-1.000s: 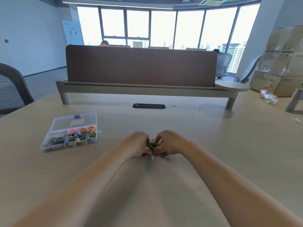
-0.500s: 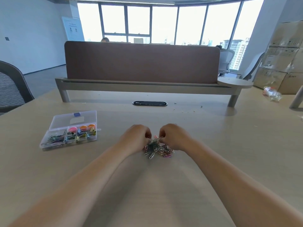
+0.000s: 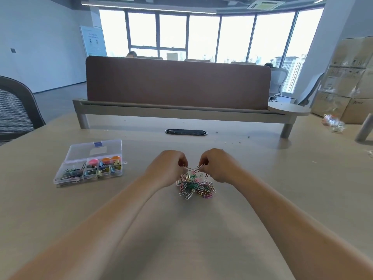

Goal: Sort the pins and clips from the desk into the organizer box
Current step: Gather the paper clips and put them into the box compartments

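On left hand (image 3: 167, 168) and right hand (image 3: 221, 166), fingers (image 3: 181, 160) pinch paper clips (image 3: 193, 183); organizer box (image 3: 80, 152) label (image 3: 98, 151) seemingly illegible.

Bright window wall (image 3: 203, 35); brown desk divider (image 3: 177, 83); stacked cardboard boxes (image 3: 349, 77).

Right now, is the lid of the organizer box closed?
No, the clear lid of the organizer box lies folded back behind the compartments, which stand uncovered.

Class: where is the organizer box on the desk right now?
In the head view, the box lies open on the desk, left of the left hand and the clip pile.
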`<state>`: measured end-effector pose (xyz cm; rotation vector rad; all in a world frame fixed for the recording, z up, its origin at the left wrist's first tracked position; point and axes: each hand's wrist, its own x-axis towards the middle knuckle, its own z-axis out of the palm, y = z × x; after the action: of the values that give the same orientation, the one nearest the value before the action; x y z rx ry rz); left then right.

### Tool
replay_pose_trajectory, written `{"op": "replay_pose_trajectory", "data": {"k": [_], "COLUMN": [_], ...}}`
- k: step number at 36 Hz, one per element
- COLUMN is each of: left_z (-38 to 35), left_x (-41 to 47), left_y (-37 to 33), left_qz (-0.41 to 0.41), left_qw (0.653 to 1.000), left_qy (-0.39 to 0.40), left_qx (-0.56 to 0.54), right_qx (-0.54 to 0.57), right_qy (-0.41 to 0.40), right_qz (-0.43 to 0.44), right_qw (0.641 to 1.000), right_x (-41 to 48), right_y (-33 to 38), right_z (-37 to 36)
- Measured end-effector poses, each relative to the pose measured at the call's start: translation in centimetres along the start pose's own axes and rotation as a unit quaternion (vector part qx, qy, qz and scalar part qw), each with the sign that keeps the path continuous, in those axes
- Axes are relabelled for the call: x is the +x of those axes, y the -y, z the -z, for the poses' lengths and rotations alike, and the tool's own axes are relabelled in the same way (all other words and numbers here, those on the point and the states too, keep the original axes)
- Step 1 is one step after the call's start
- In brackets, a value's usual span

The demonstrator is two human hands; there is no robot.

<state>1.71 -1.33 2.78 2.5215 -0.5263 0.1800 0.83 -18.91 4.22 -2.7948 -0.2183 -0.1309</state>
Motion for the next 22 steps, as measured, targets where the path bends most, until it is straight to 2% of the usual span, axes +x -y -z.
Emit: {"op": "replay_pose_trajectory", "data": {"k": [10, 22], "left_z": [0.3, 2.0], "left_x": [-1.2, -2.2], "left_y": [1.4, 3.8], "left_qz": [0.013, 0.044], "left_qw": [1.0, 0.998], "left_qy": [0.014, 0.021], "left_qx": [0.016, -0.043], "right_qx": [-0.016, -0.007], "right_qy": [0.036, 0.03], "right_qz": [0.004, 0.026], "right_qw": [0.999, 0.999], "right_x": [0.0, 0.8], "right_y": [2.0, 4.3], "right_z": [-1.0, -1.7]}}
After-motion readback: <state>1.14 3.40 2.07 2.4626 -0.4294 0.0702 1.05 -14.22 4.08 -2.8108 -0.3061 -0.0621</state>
